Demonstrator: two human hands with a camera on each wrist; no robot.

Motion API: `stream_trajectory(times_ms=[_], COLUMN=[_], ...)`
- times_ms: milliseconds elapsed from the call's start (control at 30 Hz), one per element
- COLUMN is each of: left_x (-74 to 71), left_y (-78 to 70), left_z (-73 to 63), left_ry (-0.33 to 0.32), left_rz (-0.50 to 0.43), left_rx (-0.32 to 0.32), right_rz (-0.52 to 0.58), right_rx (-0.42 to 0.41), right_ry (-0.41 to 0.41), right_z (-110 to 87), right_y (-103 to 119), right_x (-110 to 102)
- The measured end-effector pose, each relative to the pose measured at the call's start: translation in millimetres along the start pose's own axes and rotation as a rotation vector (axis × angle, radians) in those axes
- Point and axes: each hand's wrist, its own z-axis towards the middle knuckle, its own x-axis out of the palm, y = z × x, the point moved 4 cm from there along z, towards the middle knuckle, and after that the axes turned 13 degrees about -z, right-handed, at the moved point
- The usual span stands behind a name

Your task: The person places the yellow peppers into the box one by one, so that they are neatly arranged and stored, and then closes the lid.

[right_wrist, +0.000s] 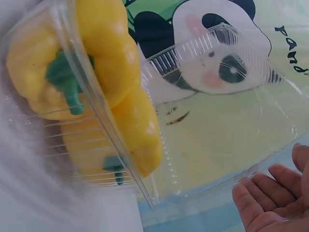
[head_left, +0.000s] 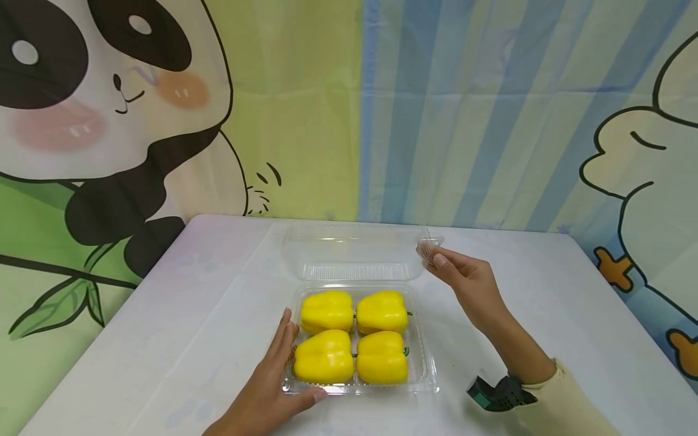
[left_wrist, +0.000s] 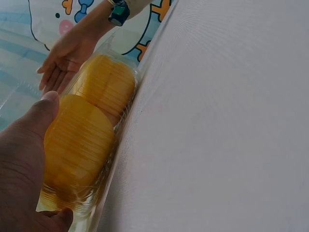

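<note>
A clear plastic clamshell container [head_left: 429,370] holds several yellow bell peppers [head_left: 324,357], seen close in the right wrist view with green stems. Its hinged lid [head_left: 354,245] is raised at the back. My left hand [head_left: 267,381] rests around the near left corner, fingers along the left side and thumb by the front rim; the left wrist view shows this hand [left_wrist: 21,154] beside the peppers [left_wrist: 79,145]. At the lid's right end, the fingertips of my right hand [head_left: 466,281] touch the ribbed edge. Its palm and spread thumb show in the right wrist view.
The container stands on a white-covered table [head_left: 180,339]. Behind it hangs a curtain [head_left: 305,121] printed with a panda and blue stripes. A small dark device [head_left: 501,393] is strapped to the right wrist.
</note>
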Motion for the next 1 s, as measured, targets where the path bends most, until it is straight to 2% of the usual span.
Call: stream_trajectory(times_ms=[167,333,667,800,933,1000], left_x=[0.2,0.4,-0.9,-1.6,-2.8,-3.2], left_y=[0.6,0.5,1.0,0.7,0.5,0.1], left_z=[0.0,-0.4,-0.6,-1.0,-1.0,-1.5], left_ry=[-0.001,0.001,0.002,0.004,0.005,0.006], left_rz=[0.001,0.006,-0.023,-0.044,-0.067,-0.079], left_rx=[0.016,0.026,0.007,-0.02,-0.052,-0.068], right_rz=[-0.043,-0.056,0.025,-0.098,-0.283,-0.336], right_rx=[0.045,0.008,-0.075,-0.134,-0.149,-0.139], right_ry=[-0.005,0.024,0.23,0.229,0.16,0.13], right_z=[-10.6,-20.3,-38.3,-48.4,-60.0,-66.1], right_y=[2,9,18,19,19,20], right_x=[-1,0,4,6,10,12])
